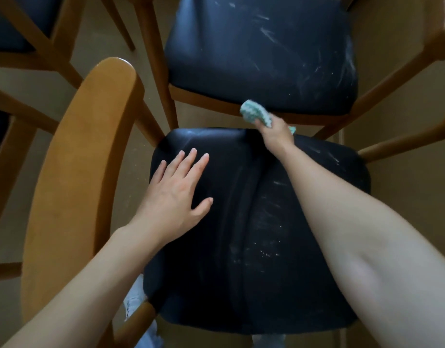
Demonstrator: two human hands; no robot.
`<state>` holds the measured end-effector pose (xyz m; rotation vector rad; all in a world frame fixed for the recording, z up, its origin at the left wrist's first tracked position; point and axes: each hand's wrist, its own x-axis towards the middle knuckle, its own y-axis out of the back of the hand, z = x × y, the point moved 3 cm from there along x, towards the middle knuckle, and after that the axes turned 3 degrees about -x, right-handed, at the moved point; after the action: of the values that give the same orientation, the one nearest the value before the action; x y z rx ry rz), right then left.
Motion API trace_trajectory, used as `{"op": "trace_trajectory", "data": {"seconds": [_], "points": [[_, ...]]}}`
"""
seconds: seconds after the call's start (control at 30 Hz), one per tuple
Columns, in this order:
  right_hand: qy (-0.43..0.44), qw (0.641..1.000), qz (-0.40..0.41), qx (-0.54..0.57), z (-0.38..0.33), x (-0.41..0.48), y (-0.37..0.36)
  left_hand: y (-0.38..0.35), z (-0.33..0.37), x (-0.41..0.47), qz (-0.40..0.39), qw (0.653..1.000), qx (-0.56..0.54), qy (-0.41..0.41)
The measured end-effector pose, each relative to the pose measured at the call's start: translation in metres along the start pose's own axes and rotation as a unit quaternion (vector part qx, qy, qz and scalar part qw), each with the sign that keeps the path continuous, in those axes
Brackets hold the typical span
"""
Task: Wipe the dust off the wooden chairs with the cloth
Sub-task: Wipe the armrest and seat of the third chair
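Green-and-white checked cloth (pixel 256 116) is bunched in our right hand (pixel 276 134) at the far edge of the near wooden chair's black padded seat (pixel 241 247). Our left hand (pixel 176 194) lies flat on it, fingers spread. Dust streaks its right half and the far chair's seat (pixel 261 54), so much is left.

The tan floor (pixel 404 209) carried several wooden chairs set close together. The nearest chair (pixel 241 259) filled the lower centre of the frame. Its dark padded seat was streaked with pale dust on the right side, and its curved back rail lay at the left. A second chair (pixel 254 59) stood just beyond it at the top centre, its seat likewise dusty. A third chair (pixel 23 33) showed in the upper left corner.
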<state>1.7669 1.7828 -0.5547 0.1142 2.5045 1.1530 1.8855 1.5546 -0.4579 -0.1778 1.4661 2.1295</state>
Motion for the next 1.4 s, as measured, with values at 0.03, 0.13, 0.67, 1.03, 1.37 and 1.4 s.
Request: {"op": "trace_trajectory", "data": {"seconds": [0.03, 0.13, 0.67, 1.03, 1.37, 1.4], "points": [[0.016, 0.997, -0.027, -0.076, 0.004, 0.001, -0.012, -0.001, -0.002, 0.001, -0.003, 1.0, -0.011, 0.006], [0.06, 0.984, -0.03, -0.163, 0.009, 0.001, -0.026, -0.005, -0.005, 0.003, 0.006, 0.998, -0.054, 0.018], [0.073, 0.986, -0.137, 0.056, -0.02, -0.099, -0.042, 0.013, -0.002, -0.018, 0.01, 0.991, -0.129, 0.011], [0.131, 0.941, -0.31, -0.031, 0.006, -0.236, -0.072, 0.004, 0.003, -0.074, -0.061, 0.992, -0.105, 0.018], [0.0, 0.859, -0.502, -0.102, 0.099, -0.369, -0.064, -0.002, 0.013, -0.099, -0.081, 0.99, -0.106, 0.036], [-0.015, 0.851, -0.51, -0.127, 0.11, -0.371, -0.058, -0.002, 0.014, -0.101, -0.081, 0.99, -0.11, 0.037]]}}
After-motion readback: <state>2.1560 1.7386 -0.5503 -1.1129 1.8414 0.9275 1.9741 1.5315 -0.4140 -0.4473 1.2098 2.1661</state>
